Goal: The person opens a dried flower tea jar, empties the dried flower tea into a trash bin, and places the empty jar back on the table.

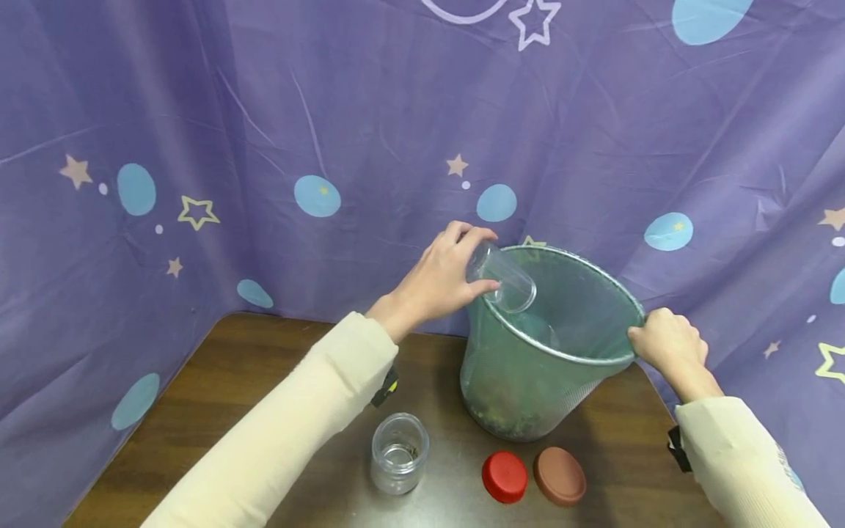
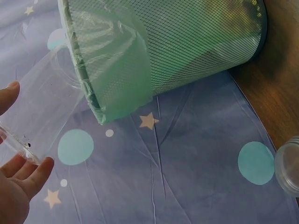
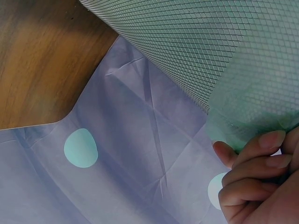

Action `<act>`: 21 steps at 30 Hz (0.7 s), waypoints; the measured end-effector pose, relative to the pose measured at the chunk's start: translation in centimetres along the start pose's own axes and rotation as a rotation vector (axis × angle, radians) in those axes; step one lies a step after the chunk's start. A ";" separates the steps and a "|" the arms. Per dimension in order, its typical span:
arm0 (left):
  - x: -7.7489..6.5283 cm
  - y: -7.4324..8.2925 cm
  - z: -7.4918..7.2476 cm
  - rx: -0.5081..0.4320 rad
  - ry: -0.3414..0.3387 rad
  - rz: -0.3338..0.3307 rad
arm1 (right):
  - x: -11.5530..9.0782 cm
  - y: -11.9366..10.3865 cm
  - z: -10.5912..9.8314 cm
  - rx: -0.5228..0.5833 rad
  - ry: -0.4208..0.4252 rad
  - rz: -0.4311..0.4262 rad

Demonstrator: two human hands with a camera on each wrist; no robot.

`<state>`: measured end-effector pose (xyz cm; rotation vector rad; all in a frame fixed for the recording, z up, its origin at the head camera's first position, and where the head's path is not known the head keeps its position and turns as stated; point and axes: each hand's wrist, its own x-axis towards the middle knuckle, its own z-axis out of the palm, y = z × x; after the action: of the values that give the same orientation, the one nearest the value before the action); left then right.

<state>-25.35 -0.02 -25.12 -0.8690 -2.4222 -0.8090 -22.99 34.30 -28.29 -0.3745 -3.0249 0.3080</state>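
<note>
My left hand point(image 1: 447, 273) grips a clear plastic jar point(image 1: 513, 282) by its base end, tilted with its mouth over the rim of a mesh wastebasket point(image 1: 528, 381). In the left wrist view, a few dark specks lie near the base of this jar point(image 2: 44, 105). A green plastic bag lines the basket and folds over its rim. With curled fingers, my right hand point(image 1: 670, 348) holds the basket's right rim; the right wrist view shows those fingers point(image 3: 254, 161) on the bag's folded edge. Dark bits show through the basket's lower wall.
A second clear jar point(image 1: 399, 453), lidless with some small bits inside, stands upright on the wooden table point(image 1: 264, 359). Before the basket lie a red lid point(image 1: 505, 477) and a brown lid point(image 1: 560, 477). A purple patterned curtain point(image 1: 370, 117) hangs behind the table.
</note>
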 end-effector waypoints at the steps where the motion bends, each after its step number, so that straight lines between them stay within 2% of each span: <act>1: 0.0 0.0 -0.1 0.001 0.004 0.001 | 0.0 0.0 0.0 0.001 0.003 -0.001; 14: -2.2 -1.1 -0.1 0.101 0.001 0.025 | 0.2 -0.2 0.7 0.026 -0.013 -0.004; 21: -2.8 -1.6 0.4 0.066 0.025 0.003 | 0.3 0.1 0.2 0.013 -0.003 -0.007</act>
<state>-24.56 -1.94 -27.62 -0.8317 -2.4109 -0.7302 -23.32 34.42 -28.45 -0.3628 -3.0250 0.3284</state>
